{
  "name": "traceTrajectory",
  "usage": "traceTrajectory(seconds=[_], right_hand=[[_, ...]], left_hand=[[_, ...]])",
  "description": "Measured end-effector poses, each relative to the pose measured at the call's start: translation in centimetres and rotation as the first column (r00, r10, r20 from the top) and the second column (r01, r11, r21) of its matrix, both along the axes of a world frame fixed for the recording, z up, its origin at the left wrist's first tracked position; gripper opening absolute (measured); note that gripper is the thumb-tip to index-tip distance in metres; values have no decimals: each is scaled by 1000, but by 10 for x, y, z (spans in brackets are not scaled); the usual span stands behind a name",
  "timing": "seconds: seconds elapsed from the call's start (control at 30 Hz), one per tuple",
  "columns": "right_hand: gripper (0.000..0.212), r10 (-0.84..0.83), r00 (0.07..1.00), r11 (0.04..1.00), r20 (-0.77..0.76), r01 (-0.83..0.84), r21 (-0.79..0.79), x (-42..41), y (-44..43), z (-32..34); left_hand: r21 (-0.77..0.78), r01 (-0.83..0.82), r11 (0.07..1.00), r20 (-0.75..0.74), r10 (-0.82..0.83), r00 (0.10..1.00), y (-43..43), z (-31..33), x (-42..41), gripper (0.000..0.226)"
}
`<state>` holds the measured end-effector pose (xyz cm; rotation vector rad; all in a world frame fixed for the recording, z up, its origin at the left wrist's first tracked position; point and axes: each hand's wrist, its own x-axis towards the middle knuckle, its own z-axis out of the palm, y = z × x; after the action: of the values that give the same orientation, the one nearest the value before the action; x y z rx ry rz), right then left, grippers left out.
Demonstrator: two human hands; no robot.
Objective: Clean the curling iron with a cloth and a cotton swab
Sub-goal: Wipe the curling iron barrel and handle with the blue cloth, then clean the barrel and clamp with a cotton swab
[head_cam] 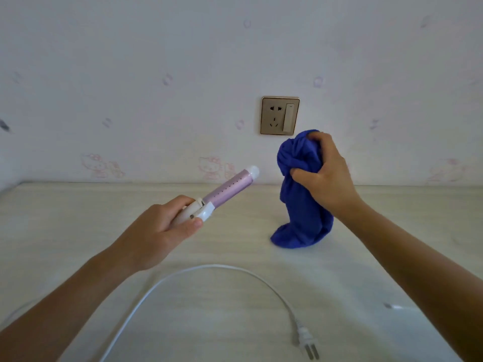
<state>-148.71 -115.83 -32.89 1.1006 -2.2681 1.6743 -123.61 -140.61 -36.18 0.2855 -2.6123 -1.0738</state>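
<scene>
Head view:

- The left hand (156, 233) grasps the curling iron (227, 188) by its white handle. The fingers are wrapped round the handle and the thumb lies along its near side, next to the white hinge block.
- The curling iron is held clear of the tabletop (78, 218). Its perforated lilac barrel points up and to the right, away from the left hand, and ends in a rounded white tip.
- The barrel tip is near the right hand (326, 178) but does not touch it. A gap of bare wall shows between the two.
- The right hand grips the blue cloth (298, 212) at its bunched upper part. The thumb and fingers are curled into the folds.
- The cloth hangs down from the right hand. Its lower end is crumpled and rests on the tabletop directly below the hand.
- The cloth and the curling iron are apart. The cloth lies to the right of the barrel.
- A white cord (209, 267) lies on the tabletop in an arc, nearer the camera than both hands and between the two forearms.
- The cord ends in a white two-pin plug (308, 343), which lies flat on the tabletop below the right forearm.
- A wall socket (279, 115) with a rocker switch is mounted on the wall just above and to the left of the right hand. Nothing is inserted in it.
- A small white item with a dark end (392, 306) lies on the tabletop under the right forearm. It is too small to identify.
</scene>
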Motion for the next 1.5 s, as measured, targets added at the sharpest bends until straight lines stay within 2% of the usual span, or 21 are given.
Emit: traceTrajectory(seconds=[0.07, 0.2, 0.27, 0.37, 0.53, 0.67, 0.73, 0.8, 0.87, 0.93, 1.0, 1.13, 1.2, 1.3, 1.4, 1.5], right_hand=[[53, -56, 998, 986, -2, 56, 156, -11, 10, -7], [48, -42, 997, 901, -70, 68, 429, -16, 15, -38], [47, -29, 995, 835, -98, 78, 545, -14, 11, -57], [23, -31, 988, 742, -149, 123, 659, -11, 3, -78], [22, -13, 981, 699, -193, 147, 700, -11, 0, -80], [45, -24, 991, 739, -132, 107, 665, -11, 7, -74], [56, -83, 993, 794, -82, 116, 596, -9, 17, -70], [48, -164, 986, 859, -40, 162, 485, -4, 37, -64], [24, -198, 980, 903, -35, 196, 383, 5, 66, -58], [8, -174, 984, 924, -30, 174, 342, 21, 101, -51], [9, -136, 990, 927, -24, 135, 350, 41, 139, -46], [11, -144, 989, 861, -31, 141, 488, 68, 209, -54], [12, -174, 984, 797, -40, 165, 580, 73, 239, -65], [25, -217, 975, 720, -41, 189, 668, 74, 269, -80], [34, -268, 961, 674, -72, 240, 698, 68, 281, -90], [27, -298, 946, 673, -127, 302, 675, 62, 280, -97]], left_hand=[[-135, -60, 989, 24, 63, 998, -14, -9, 0, 41], [-369, -109, 923, 46, 135, 990, -28, -30, -7, 44], [-416, -114, 902, 36, 141, 989, -30, -41, -13, 46], [-439, -84, 895, 65, 125, 990, -35, -54, -24, 53], [-435, -44, 899, 136, 114, 984, -46, -60, -33, 63], [-428, -65, 901, 125, 130, 984, -45, -57, -36, 63], [-400, -142, 905, 17, 162, 987, -39, -53, -35, 54], [-350, -214, 912, -143, 174, 974, -20, -43, -35, 39], [-289, -195, 937, -237, 127, 963, 15, -28, -33, 32], [-239, -87, 967, -257, 23, 966, 62, -16, -31, 26], [-213, 51, 976, -246, -105, 963, 112, -13, -29, 24], [-240, 253, 937, -155, -294, 943, 197, -25, -41, 27], [-246, 301, 921, -120, -337, 934, 223, -35, -58, 25], [-295, 354, 888, -72, -390, 918, 249, -47, -85, 34], [-327, 380, 865, -6, -404, 915, 268, -55, -107, 43], [-329, 378, 865, 58, -381, 923, 283, -62, -120, 42]])
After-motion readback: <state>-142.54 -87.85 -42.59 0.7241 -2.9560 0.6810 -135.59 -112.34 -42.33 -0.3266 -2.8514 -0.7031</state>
